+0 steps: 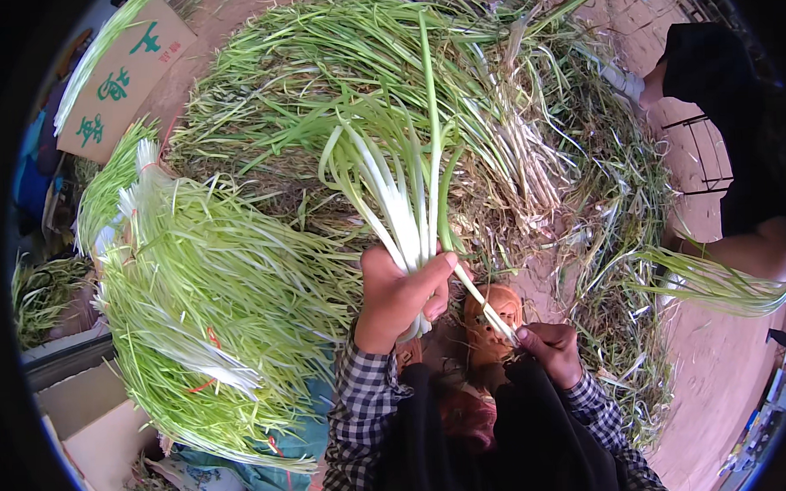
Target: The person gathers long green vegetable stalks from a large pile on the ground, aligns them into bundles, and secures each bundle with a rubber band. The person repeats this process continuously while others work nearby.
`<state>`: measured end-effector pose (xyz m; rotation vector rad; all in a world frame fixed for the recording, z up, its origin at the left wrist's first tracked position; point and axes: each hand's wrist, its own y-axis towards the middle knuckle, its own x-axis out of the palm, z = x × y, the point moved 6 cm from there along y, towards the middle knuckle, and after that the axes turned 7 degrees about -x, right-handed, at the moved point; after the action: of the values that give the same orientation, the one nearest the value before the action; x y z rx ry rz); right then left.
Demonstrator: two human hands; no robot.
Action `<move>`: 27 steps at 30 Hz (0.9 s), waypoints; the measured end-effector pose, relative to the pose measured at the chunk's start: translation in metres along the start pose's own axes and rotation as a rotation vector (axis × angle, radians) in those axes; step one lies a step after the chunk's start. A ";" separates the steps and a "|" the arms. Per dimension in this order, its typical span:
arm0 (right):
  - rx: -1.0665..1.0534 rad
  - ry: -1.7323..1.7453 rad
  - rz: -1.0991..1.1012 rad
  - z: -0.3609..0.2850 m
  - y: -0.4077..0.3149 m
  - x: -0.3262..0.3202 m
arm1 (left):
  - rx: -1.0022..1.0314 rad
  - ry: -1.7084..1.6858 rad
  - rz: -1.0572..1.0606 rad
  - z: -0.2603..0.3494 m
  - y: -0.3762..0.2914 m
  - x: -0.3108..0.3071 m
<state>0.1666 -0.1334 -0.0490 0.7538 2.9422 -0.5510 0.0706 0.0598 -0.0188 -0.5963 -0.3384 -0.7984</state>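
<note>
My left hand grips a bunch of leafy green stalks, probably green garlic or similar allium greens. Their pale stems fan upward above my fist, and the cut-looking lower ends show below it. One thin stalk slants from beside my left thumb down to my right hand. The fingertips of that right hand pinch the stalk's lower tip over my lap. Beneath the stalk is an orange-brown shoe.
On the left lie large heaps of pale green bundles, some tied with red string. A broad pile of untrimmed stalks and dry leaf litter spreads ahead. A cardboard box bears writing. At right, another person sits near a bundle.
</note>
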 end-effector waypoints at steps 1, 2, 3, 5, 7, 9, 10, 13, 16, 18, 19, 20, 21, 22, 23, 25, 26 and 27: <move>-0.013 -0.046 0.012 0.015 -0.010 -0.009 | 0.011 -0.012 -0.004 0.002 -0.001 -0.001; 0.032 -0.076 0.025 0.031 -0.021 -0.019 | 0.028 0.008 -0.001 0.002 -0.002 -0.002; 0.079 -0.105 0.035 0.047 -0.033 -0.028 | 0.030 0.042 0.006 0.006 -0.003 -0.003; 0.157 -0.271 0.053 0.080 -0.058 -0.054 | 0.029 0.112 0.018 0.014 -0.005 -0.005; -0.105 -0.682 -0.008 0.116 -0.086 -0.083 | 0.148 0.074 0.045 0.027 -0.007 -0.004; -0.183 -1.054 -0.051 0.143 -0.112 -0.107 | 0.127 0.065 0.038 0.030 -0.007 -0.003; -0.210 -1.019 -0.011 0.148 -0.111 -0.113 | 0.109 0.076 0.028 0.028 -0.007 -0.004; -0.216 -0.875 0.059 0.076 -0.064 -0.084 | 0.040 0.071 0.032 0.014 -0.006 -0.005; -0.445 -0.658 0.063 -0.021 -0.015 -0.026 | 0.014 0.088 0.008 0.006 -0.002 -0.005; -0.556 -0.537 -0.067 -0.067 -0.001 0.010 | 0.009 0.065 0.024 0.005 -0.004 -0.005; -0.832 -0.660 -0.144 -0.086 0.000 0.028 | 0.002 0.050 0.018 0.003 -0.002 -0.001; -0.837 -0.645 -0.216 -0.087 0.003 0.042 | -0.016 0.066 0.039 0.003 -0.001 0.001; -0.799 -0.541 -0.240 -0.093 0.010 0.055 | -0.012 0.080 0.059 0.005 -0.004 0.000; -0.798 -0.576 -0.261 -0.095 0.015 0.063 | -0.013 0.087 0.069 0.004 -0.004 0.000; -0.797 -0.612 -0.283 -0.094 0.018 0.068 | -0.015 0.095 0.079 0.003 -0.003 0.001; -0.808 -0.568 -0.338 -0.092 0.023 0.074 | -0.001 0.096 0.082 0.001 -0.005 0.000; -0.813 -0.546 -0.366 -0.090 0.025 0.075 | -0.016 0.074 0.073 0.000 -0.006 0.001; -0.791 -0.467 -0.373 -0.084 0.025 0.075 | -0.030 0.052 0.067 -0.001 -0.008 0.000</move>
<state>0.1153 -0.0493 0.0108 -0.0162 2.5067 0.3853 0.0648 0.0544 -0.0168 -0.6106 -0.2585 -0.7544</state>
